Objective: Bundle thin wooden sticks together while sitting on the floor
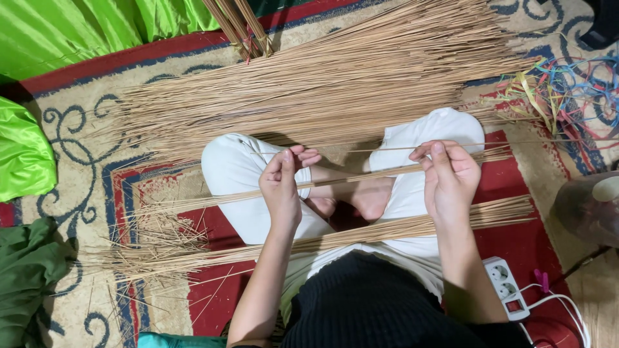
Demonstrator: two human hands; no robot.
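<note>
I sit cross-legged in white trousers on a patterned rug. My left hand (282,183) and my right hand (449,175) pinch one thin tan stick (364,151) stretched between them above my lap. A small bundle of sticks (361,175) crosses my legs just under the hands. A longer bundle (380,231) lies across my lap nearer my body. A big heap of the same thin sticks (322,84) is spread on the rug beyond my knees.
Green cloth (77,32) lies at the top left and left edge. Coloured plastic strips (567,84) are tangled at the right. A white power strip (506,287) with a cable sits by my right side. Broken stick scraps (161,238) litter the rug at left.
</note>
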